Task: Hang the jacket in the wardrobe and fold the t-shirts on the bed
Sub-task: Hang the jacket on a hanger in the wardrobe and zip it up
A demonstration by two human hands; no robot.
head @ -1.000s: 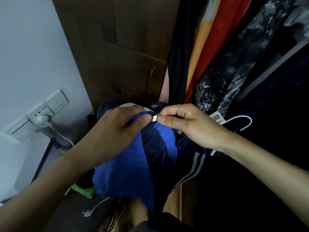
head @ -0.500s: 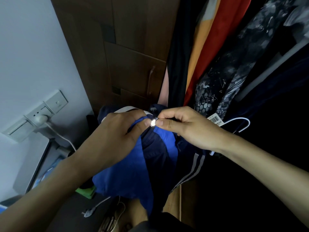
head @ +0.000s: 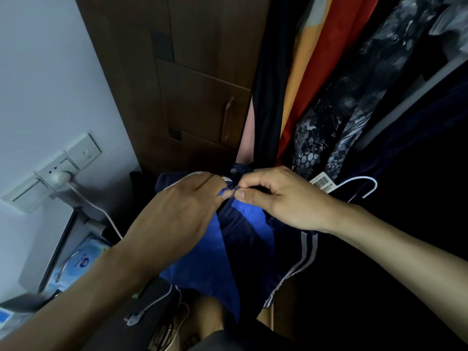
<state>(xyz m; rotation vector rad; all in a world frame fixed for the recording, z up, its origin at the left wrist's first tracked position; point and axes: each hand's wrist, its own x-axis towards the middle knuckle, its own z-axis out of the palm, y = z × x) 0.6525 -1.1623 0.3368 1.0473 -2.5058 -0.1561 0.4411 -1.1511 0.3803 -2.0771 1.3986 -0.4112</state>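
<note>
Left hand (head: 182, 214) and right hand (head: 276, 198): fingers curled, pinching the blue jacket (head: 202, 259) at its zipper (head: 234, 189); grip unchanged, hands slightly higher than before.

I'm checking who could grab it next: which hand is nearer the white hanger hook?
The right hand. The white hanger hook lies just beyond its wrist, while the left hand is farther off, across the blue jacket.

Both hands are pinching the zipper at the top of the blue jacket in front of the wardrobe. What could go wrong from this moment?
1. The left hand and right hand work the small zipper in dim light; the jacket fabric might catch in it.
2. The white hanger lies loose beside the right wrist and could snag or slip.
</note>
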